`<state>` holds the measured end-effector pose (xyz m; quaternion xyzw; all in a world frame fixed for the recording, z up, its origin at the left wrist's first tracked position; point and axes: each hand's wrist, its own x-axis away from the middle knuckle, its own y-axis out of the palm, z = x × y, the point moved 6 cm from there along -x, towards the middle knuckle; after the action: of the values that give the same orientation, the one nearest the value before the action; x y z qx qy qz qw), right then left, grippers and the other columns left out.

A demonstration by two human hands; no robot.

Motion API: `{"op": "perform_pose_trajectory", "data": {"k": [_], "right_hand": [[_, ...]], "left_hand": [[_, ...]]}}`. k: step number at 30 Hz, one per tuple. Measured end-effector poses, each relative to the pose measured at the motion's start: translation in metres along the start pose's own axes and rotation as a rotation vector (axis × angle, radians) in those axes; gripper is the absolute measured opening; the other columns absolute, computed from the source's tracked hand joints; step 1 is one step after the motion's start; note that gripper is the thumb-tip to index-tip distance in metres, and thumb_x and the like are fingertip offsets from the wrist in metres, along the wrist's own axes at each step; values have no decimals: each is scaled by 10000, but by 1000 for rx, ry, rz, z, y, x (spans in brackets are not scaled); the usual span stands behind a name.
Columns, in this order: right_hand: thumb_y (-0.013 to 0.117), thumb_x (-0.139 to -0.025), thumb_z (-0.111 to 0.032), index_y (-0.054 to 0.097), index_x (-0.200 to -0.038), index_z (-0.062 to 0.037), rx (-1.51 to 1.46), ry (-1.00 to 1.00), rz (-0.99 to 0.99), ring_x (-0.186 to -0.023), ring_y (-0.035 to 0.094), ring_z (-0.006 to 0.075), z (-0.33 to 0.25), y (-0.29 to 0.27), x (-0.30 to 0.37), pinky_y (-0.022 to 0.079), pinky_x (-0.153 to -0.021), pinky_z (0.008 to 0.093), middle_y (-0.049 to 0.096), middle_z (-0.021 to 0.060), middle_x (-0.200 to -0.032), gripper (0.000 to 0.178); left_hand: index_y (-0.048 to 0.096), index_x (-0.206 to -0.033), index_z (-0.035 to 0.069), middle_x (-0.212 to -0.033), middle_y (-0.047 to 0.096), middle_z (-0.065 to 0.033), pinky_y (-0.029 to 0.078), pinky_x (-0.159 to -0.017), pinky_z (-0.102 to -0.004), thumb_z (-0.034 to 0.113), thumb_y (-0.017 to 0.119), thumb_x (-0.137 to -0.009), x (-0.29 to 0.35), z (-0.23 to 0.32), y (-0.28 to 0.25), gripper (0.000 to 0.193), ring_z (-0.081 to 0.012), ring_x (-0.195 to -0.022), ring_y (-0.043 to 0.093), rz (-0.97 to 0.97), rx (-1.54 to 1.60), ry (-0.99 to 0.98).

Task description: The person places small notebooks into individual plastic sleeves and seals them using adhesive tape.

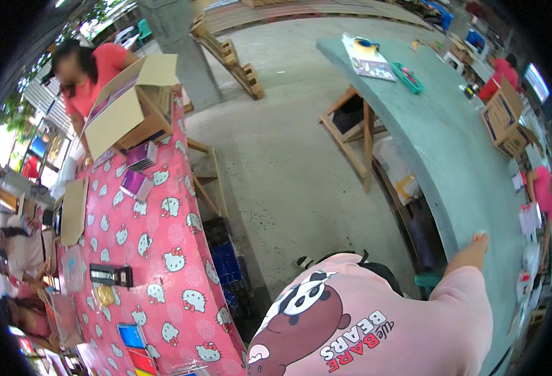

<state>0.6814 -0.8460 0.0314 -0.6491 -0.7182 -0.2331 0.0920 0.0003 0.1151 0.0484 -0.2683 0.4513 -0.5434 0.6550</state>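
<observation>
A smooth grey-green desk (454, 150), right of the pink patterned desk (185, 269), is judged heavy, stiff, best held by its edge; right grip (479, 240) closure over it cannot be told, left grip unseen

The person's right arm (467, 258) stretches outward to their right, bare below a pink sleeve (462, 297); the right hand's (480, 238) exact pose is too small to tell.

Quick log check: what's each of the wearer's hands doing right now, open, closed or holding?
Left hand: not in view.
Right hand: at the green table; open, closed or holding cannot be told.
</observation>
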Motion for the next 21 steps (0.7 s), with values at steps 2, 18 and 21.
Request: {"op": "perform_pose_trajectory", "data": {"k": [2, 18, 21], "right_hand": [[649, -755, -364, 383, -1131, -88, -234, -107, 136, -900, 512, 273, -52, 21, 26, 461, -725, 389, 478, 150, -1055, 537], [508, -871, -209, 586, -1054, 27, 134, -443, -708, -798, 603, 225, 113, 325, 186, 502, -708, 339, 639, 125, -941, 309], [485, -873, -150, 587, -1058, 20, 225, -308, -1300, -741, 594, 162, 267, 332, 421, 487, -628, 261, 642, 95, -901, 271]], "left_hand": [[366, -1353, 52, -1422, 309, -169, 233, -1070, -400, 266, 564, -855, -5, 5, 2, 576, -315, -1292, 316, 12, -9, 27], [398, -1333, 39, -1430, 300, -165, 174, -1085, -417, 257, 584, -842, 11, 9, -46, 568, -304, -1315, 283, 11, 117, -74], [411, -1335, 76, -1436, 301, -145, 143, -1091, -421, 271, 604, -824, 16, 13, -60, 580, -290, -1320, 282, 65, 147, -55]]}}
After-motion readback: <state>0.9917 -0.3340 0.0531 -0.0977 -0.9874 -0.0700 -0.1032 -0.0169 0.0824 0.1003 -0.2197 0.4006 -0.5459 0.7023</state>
